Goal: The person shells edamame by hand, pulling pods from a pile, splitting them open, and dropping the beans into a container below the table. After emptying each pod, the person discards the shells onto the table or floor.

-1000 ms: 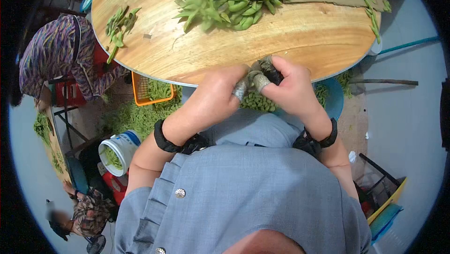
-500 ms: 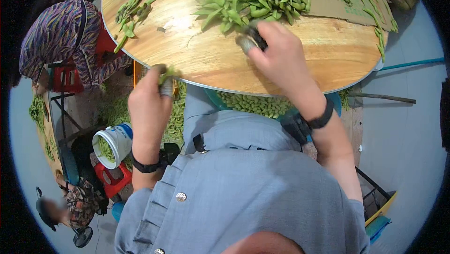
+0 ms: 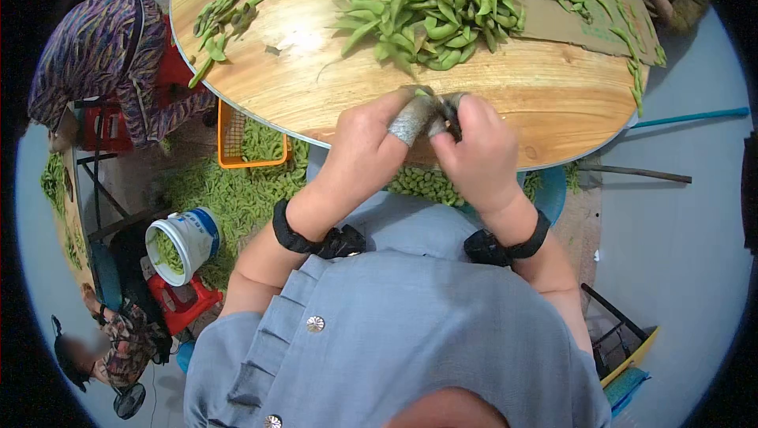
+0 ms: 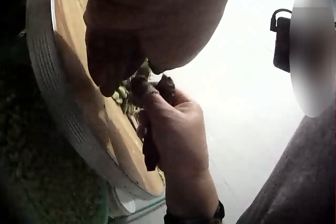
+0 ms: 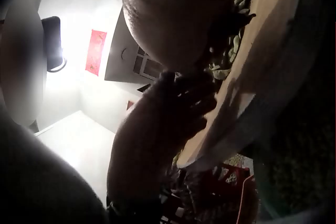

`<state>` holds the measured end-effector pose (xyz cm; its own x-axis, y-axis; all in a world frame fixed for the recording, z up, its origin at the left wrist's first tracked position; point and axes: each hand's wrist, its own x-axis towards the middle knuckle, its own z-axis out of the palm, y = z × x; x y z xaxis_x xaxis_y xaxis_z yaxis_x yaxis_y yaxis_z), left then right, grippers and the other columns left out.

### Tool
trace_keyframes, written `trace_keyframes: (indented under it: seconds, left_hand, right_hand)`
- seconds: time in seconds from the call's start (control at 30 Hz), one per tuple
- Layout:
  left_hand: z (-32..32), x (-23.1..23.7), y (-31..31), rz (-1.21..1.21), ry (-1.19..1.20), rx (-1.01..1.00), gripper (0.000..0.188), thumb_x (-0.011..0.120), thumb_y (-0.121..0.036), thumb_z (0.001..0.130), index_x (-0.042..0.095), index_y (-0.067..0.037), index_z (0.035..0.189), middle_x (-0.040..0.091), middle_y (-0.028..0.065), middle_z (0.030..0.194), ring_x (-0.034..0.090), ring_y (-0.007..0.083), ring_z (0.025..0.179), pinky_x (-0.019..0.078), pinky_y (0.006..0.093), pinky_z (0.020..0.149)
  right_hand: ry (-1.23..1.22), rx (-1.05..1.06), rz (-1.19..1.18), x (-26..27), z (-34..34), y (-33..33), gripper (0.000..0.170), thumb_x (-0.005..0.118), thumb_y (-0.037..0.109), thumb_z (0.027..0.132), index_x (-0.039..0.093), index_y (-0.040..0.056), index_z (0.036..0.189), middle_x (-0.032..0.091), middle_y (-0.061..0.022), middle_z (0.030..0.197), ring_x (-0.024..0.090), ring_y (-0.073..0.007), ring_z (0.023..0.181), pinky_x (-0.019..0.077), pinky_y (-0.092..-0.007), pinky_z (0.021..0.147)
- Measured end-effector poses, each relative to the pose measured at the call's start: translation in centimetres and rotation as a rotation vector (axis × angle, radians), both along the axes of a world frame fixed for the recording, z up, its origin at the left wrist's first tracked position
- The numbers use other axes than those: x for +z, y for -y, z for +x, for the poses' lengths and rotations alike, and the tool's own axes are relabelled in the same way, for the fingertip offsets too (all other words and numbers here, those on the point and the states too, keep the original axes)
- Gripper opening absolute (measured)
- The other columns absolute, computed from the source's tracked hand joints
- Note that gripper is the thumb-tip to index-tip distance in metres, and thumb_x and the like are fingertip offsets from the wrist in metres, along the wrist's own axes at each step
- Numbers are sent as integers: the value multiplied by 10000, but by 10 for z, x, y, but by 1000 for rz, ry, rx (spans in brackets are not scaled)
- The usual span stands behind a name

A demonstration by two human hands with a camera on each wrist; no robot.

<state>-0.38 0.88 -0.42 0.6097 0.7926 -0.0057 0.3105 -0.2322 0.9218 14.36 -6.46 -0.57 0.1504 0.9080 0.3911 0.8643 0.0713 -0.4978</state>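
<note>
Over the near edge of the round wooden table, both hands meet at the fingertips. The left hand pinches a green edamame pod, of which only a sliver shows between the fingers. Curled in against it, the right hand grips at the same spot with thumb and forefinger. Grey wrapping covers the thumbs, and dark coverings sit on the forefingers. Just beyond the hands lies a heap of edamame pods. In the left wrist view, the right hand is seen side-on, its fingertips close under the left hand.
Below the table edge, a blue basin holds shelled beans. An orange basket, a white bucket and many scattered pods are at the left. Cardboard lies under pods on the table. Other people sit around.
The hands were together, then parted: the left went to the table edge at left with green pods, the right toward the heap. Now both are back together in front.
</note>
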Motion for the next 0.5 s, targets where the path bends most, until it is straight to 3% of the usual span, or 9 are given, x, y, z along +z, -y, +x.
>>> trace_keyframes:
  seconds: [0.03, 0.1, 0.13, 0.2, 0.27, 0.3, 0.37, 0.43, 0.5]
  left_hand:
    - [2, -3, 0, -1, 0, -2, 230, 530, -103, 873, 630, -31, 1066, 665, 170, 884, 655, 283, 808, 499, 342, 712]
    - [3, -7, 1, -304, 183, 36, 229, 521, -100, 893, 620, -3, 1076, 669, 107, 856, 632, 176, 788, 491, 299, 708]
    - [1, -9, 1, -304, 178, 35, 229, 521, -100, 893, 620, -3, 1076, 669, 107, 856, 632, 176, 788, 491, 299, 708]
    - [-4, -12, -1, -355, 286, 123, 224, 511, -102, 916, 624, 7, 1076, 653, 47, 860, 577, 89, 791, 480, 254, 701]
    - [-8, 0, 1, -441, 273, 117, 218, 507, -101, 921, 631, -2, 1071, 650, 40, 862, 575, 79, 788, 477, 240, 698]
    - [-10, 9, 2, -525, 267, 111, 214, 503, -100, 927, 638, -10, 1066, 647, 32, 864, 572, 69, 785, 473, 226, 696]
    - [-15, 12, 3, -551, 219, 88, 209, 498, -101, 932, 639, -31, 1069, 638, 16, 876, 562, 52, 783, 469, 213, 688]
    - [-19, 0, 2, -644, 215, -38, 219, 526, -113, 917, 609, -7, 1090, 594, -12, 816, 506, 61, 667, 404, 197, 600]
    - [-16, 3, 4, -647, 202, -74, 211, 535, -130, 917, 612, -15, 1077, 596, -12, 816, 506, 63, 667, 399, 198, 595]
  right_hand:
    - [-16, 26, 38, -1, 0, 3, 223, 664, 97, 697, 512, 36, 847, 551, -146, 739, 581, -337, 688, 491, -429, 592]
    - [-46, 51, 45, -6, 3, 5, 220, 653, 73, 695, 511, 25, 856, 547, -152, 737, 565, -349, 676, 489, -420, 587]
    - [-162, 105, 17, -6, 5, 6, 215, 638, 72, 720, 527, 17, 895, 554, -151, 737, 573, -323, 677, 489, -405, 586]
    - [-288, 156, -11, -7, 7, 8, 215, 624, 71, 746, 543, 8, 935, 561, -150, 737, 581, -297, 677, 489, -389, 585]
    - [-924, 76, -368, -4, 9, 10, 241, 562, 75, 810, 551, -5, 1037, 591, -111, 743, 583, -187, 623, 477, -329, 544]
    - [-930, 75, -367, 0, 12, 13, 241, 562, 75, 810, 551, -5, 1037, 591, -111, 743, 583, -187, 623, 477, -329, 544]
    - [-1030, 131, -535, 8, 18, 17, 378, 410, 9, 873, 479, -5, 1244, 565, 1, 827, 484, -40, 605, 444, -188, 531]
    - [-1030, 156, -513, 16, 18, 19, 415, 398, 1, 858, 471, 0, 1267, 569, -5, 832, 487, -47, 585, 448, -186, 526]
    - [-1028, 177, -489, 20, 18, 21, 453, 387, -8, 843, 463, 5, 1289, 574, -10, 837, 491, -55, 566, 453, -184, 521]
